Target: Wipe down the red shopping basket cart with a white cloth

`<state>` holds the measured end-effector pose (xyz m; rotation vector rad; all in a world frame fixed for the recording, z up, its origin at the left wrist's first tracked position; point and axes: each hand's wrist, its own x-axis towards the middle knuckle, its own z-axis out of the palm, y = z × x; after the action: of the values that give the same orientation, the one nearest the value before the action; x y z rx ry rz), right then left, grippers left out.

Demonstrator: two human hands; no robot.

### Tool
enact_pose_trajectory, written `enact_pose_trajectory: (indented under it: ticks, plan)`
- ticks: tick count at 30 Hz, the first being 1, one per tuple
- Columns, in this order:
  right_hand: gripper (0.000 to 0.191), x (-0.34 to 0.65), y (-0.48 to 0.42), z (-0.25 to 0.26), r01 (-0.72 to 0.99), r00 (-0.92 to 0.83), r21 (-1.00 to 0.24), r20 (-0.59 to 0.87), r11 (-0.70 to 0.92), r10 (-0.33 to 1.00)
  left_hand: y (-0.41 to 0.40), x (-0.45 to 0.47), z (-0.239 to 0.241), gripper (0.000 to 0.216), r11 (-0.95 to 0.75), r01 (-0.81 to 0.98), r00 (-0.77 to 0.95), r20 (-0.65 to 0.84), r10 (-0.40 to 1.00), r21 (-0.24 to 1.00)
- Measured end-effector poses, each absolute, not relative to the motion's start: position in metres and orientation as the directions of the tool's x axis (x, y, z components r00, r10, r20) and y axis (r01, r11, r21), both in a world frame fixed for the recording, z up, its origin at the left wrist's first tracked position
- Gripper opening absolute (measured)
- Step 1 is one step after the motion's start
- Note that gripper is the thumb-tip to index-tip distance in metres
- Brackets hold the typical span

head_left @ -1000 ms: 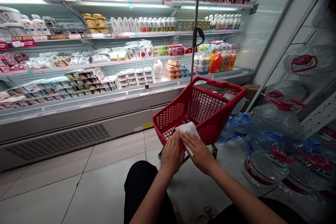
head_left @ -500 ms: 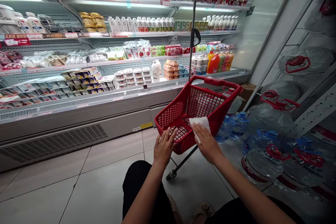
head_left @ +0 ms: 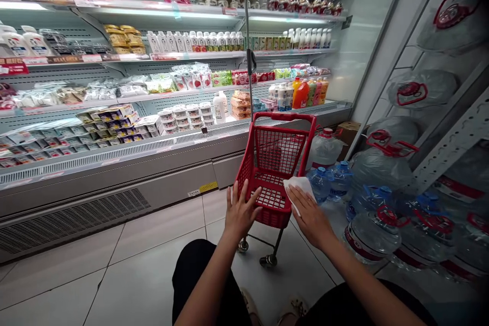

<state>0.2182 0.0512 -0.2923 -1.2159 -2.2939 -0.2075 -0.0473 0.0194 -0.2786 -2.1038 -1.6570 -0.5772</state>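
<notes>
Swung round since the earlier frame, the red cart [head_left: 275, 172] faces the knees [head_left: 194, 270] near the fridge [head_left: 179, 170]. Work with the white cloth [head_left: 301, 183] seems under way, its remainder unclear: left hand [head_left: 240, 210] spread at the cart's near left, right hand [head_left: 307, 215] flat over the cloth at its near right, any clamping hidden. The latticed cart looks upright and shiny
</notes>
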Motion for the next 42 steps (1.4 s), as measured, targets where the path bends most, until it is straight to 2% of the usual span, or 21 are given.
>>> enact_pose_trajectory:
  ticks: [7,12,16,21,25,28,31,34,42]
  plan:
    - [0.075,0.157,0.005,-0.313,0.81,-0.442,-0.078,0.57,0.581,0.693,0.006,-0.026,-0.29,0.09,-0.2,0.979,0.146,0.579,0.802,0.03]
    - [0.078,0.135,0.01,-0.311,0.788,-0.488,-0.028,0.581,0.615,0.652,-0.002,-0.02,-0.293,0.093,-0.156,0.988,0.122,0.566,0.816,0.013]
    - [0.076,0.172,0.008,-0.311,0.783,-0.513,-0.009,0.557,0.622,0.653,-0.009,-0.028,-0.294,0.084,-0.182,0.983,0.167,0.561,0.811,-0.029]
    - [0.071,0.221,0.003,-0.312,0.865,-0.361,-0.097,0.56,0.492,0.745,-0.025,-0.012,-0.3,0.083,-0.206,0.977,0.2,0.568,0.798,-0.054]
    - [0.07,0.214,0.004,-0.31,0.875,-0.279,-0.166,0.595,0.455,0.753,-0.021,-0.005,-0.288,0.078,-0.385,0.916,0.385,0.513,0.767,-0.111]
    - [0.072,0.199,0.005,-0.31,0.853,-0.344,-0.132,0.586,0.505,0.734,0.0,-0.018,-0.27,0.073,-0.485,0.866,0.481,0.47,0.74,-0.123]
    - [0.073,0.195,0.007,-0.31,0.821,-0.431,-0.082,0.56,0.565,0.708,0.023,-0.034,-0.259,0.07,-0.465,0.881,0.451,0.459,0.765,-0.091]
    - [0.071,0.203,0.014,-0.311,0.799,-0.475,-0.057,0.551,0.599,0.686,0.034,-0.043,-0.26,0.055,-0.439,0.895,0.425,0.461,0.779,-0.083]
    - [0.069,0.238,0.035,-0.312,0.834,-0.418,-0.082,0.552,0.545,0.722,0.026,-0.037,-0.271,0.042,-0.368,0.926,0.353,0.538,0.766,-0.083]
